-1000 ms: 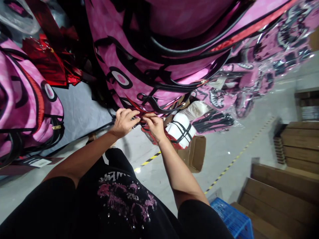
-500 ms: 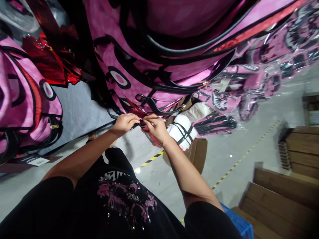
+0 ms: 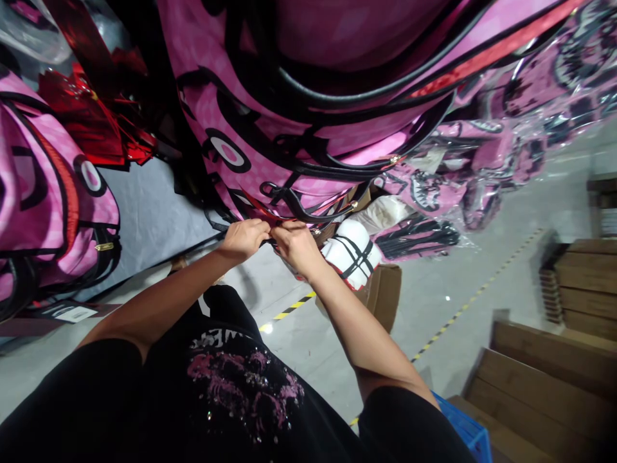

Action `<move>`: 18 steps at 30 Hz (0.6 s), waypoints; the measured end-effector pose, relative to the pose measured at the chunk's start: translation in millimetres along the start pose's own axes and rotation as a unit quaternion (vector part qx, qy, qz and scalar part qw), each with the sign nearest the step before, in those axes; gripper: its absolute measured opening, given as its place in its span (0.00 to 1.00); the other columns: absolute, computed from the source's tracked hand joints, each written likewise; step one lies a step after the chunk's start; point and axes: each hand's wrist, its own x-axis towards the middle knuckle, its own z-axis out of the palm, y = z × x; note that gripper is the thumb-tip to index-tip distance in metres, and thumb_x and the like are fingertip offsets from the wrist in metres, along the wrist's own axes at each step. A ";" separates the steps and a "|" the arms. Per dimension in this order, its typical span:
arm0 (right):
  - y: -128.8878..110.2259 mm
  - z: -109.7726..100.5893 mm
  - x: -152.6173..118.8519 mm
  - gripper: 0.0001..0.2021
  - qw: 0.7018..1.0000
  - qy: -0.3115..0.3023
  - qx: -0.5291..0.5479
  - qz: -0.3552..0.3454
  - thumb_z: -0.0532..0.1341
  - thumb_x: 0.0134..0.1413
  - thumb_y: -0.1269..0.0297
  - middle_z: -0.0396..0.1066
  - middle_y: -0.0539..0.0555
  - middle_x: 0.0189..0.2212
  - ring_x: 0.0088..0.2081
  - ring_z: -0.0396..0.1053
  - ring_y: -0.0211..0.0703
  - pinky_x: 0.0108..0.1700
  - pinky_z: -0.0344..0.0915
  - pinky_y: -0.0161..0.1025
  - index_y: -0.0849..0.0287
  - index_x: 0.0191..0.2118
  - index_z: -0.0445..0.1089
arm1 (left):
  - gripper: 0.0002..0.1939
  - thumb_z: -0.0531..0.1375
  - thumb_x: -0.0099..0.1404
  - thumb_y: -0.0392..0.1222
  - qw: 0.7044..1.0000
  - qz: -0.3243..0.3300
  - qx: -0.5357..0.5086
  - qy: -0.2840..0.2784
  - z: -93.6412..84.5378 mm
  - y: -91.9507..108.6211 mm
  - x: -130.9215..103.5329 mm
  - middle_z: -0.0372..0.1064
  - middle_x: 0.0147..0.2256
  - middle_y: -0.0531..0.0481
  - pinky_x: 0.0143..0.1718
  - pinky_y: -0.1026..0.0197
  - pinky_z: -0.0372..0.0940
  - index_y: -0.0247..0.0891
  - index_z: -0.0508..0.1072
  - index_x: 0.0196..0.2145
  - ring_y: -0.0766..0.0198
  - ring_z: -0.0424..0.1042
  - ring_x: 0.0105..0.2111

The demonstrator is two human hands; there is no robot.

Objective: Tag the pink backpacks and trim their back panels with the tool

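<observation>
A large pink bag [image 3: 299,145] with black trim and a red stripe fills the top middle of the view. At its lower front edge my left hand [image 3: 247,236] is closed, fingertips pinched together. My right hand [image 3: 295,242] is closed right beside it, its curled fingers at the same edge. Both seem to grip a dark strip along the bag's edge, but the fingers cover most of it. Gold zipper pulls [image 3: 354,206] hang on the bag to the right of my hands.
Another pink bag [image 3: 58,186] sits at left on the grey table [image 3: 147,215], near shiny red wrapping [image 3: 84,116]. Plastic-wrapped pink goods [image 3: 482,148] lie at right, with a white strapped bundle [image 3: 351,254] nearer. Cardboard boxes [image 3: 540,379] and a blue crate [image 3: 470,427] stand lower right.
My right hand's fingers have curled in more and turned downward at the bag's edge. My left hand stays nearly in place, its fingers slightly more bent.
</observation>
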 end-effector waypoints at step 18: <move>-7.8 14.8 5.5 0.09 0.988 0.085 0.085 0.093 0.55 0.61 0.70 0.75 0.55 0.29 0.33 0.71 0.45 0.43 0.63 0.40 0.58 0.33 0.73 | 0.11 0.53 0.68 0.41 0.995 -0.091 0.023 -0.042 -7.7 18.7 -2.8 0.76 0.40 0.49 0.38 0.61 0.62 0.42 0.75 0.40 0.60 0.74 0.40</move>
